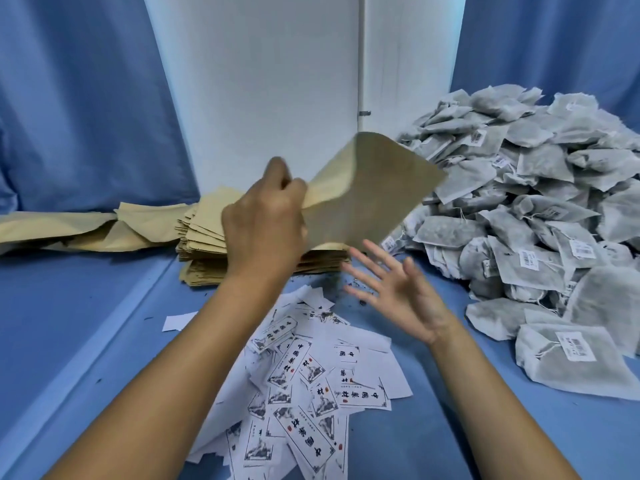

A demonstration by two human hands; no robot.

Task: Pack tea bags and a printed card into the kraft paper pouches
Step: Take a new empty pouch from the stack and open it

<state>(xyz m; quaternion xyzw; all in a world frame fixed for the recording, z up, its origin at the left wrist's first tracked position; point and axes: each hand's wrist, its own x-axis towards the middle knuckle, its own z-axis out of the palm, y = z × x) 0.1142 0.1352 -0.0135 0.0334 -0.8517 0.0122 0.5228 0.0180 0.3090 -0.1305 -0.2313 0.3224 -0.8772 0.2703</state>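
Note:
My left hand (266, 220) grips one flat kraft paper pouch (374, 195) by its left edge and holds it tilted in the air above the pouch stack (204, 237). Just below the pouch's lower corner is my right hand (391, 289), open with fingers spread, palm up and blurred; I cannot tell whether it touches the pouch. A large heap of grey tea bags (540, 223) with strings and barcode tags fills the right side. Printed cards (304, 386) with black characters and ink pictures lie scattered between my forearms.
Everything rests on a blue cloth-covered surface (86, 323). Crumpled kraft paper (62, 230) lies at the back left. A white wall panel (263, 91) and blue curtains (69, 98) close off the back. Dark tea crumbs (349, 285) dot the cloth near the stack.

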